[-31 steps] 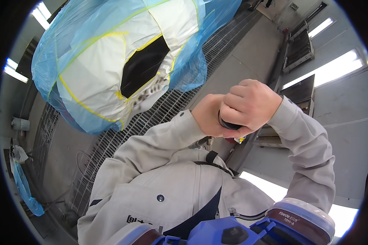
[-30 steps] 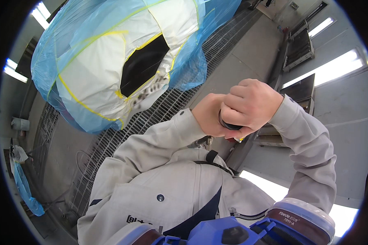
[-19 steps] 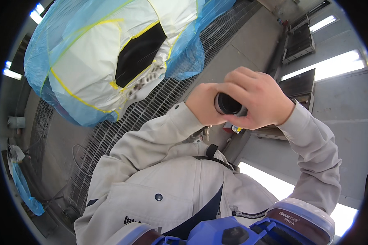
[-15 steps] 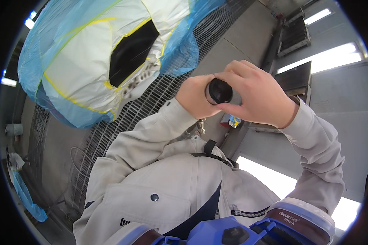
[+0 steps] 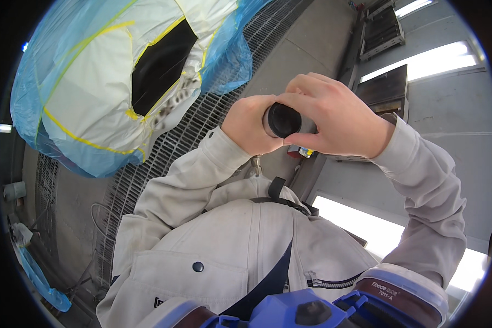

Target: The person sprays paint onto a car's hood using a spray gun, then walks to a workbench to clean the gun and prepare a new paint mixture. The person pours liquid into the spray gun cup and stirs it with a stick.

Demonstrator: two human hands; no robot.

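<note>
In front of my chest, a small round cup with a black lid [image 5: 285, 121] is held between both hands, its lid facing up toward me. My left hand [image 5: 247, 123] is closed round the cup's left side. My right hand [image 5: 333, 117] grips the lid's rim from the right, thumb at the near edge and fingers over the far edge. Under my left hand a metal fitting [image 5: 257, 162] shows. It looks like part of a spray gun, but most of it is hidden by my hands and sleeve.
At upper left stands a large body wrapped in blue film [image 5: 227, 68] and white sheeting, with a bare black panel [image 5: 164, 65]. A metal floor grating [image 5: 202, 117] runs beneath it. Dark panels [image 5: 381, 90] and bright lamps line the right wall. A blue respirator [image 5: 290, 309] fills the lower edge.
The whole view has shifted, so the wrapped body and my hands sit a little farther left. Both hands keep their hold on the cup and lid.
</note>
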